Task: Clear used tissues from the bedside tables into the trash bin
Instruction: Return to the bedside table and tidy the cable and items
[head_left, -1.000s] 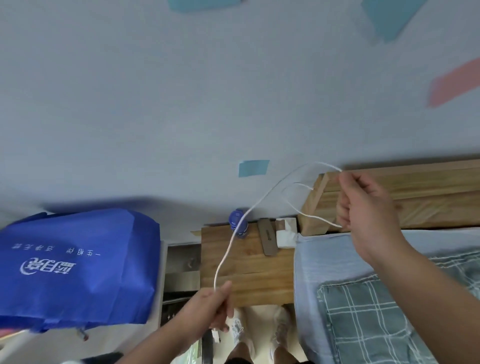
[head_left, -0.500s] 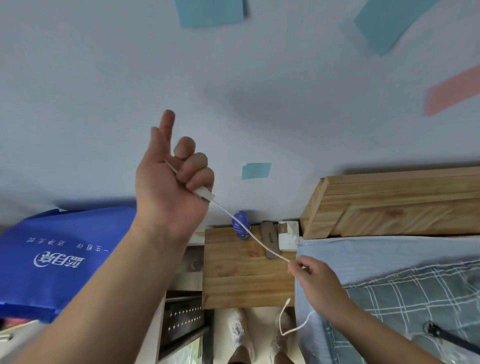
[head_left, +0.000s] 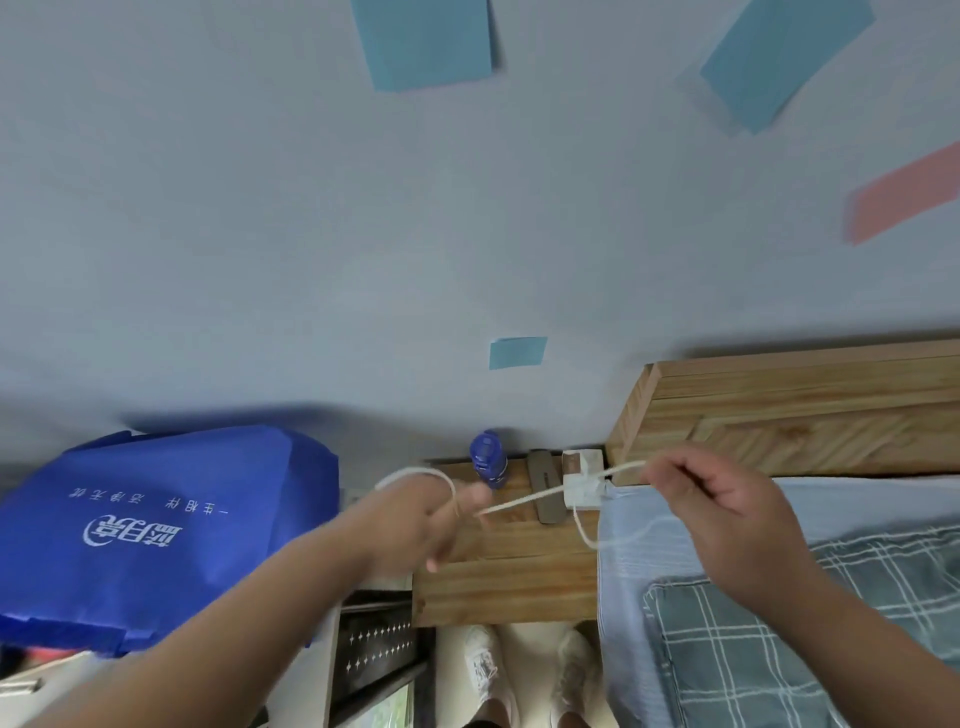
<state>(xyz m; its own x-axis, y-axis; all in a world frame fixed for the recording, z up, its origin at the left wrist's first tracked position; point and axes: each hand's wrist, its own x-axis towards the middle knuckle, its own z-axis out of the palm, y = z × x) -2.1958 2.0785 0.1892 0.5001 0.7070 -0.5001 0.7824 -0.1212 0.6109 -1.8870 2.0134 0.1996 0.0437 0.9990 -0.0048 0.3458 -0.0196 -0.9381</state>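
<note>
I hold a thin white cable (head_left: 540, 496) stretched between both hands over the wooden bedside table (head_left: 514, 587). My left hand (head_left: 415, 525) is closed, with the cable looped over its back and pinched at the fingertips. My right hand (head_left: 727, 514) pinches the other part of the cable above the bed's edge; a slack loop hangs below it. A white charger block (head_left: 584, 486) sits at the table's back right corner. No tissues and no trash bin are in view.
A blue bottle (head_left: 488, 460) and a flat brown object (head_left: 545, 488) stand at the back of the table. A big blue bag (head_left: 156, 530) lies left. The wooden headboard (head_left: 805, 415), a light blue sheet and a checked pillow (head_left: 805, 649) are right. My white shoes (head_left: 488, 670) show below.
My left hand dropped from high in front of the wall down to table level, with the cable now wound over it. My right hand rose and shifted right, drawing the cable taut.
</note>
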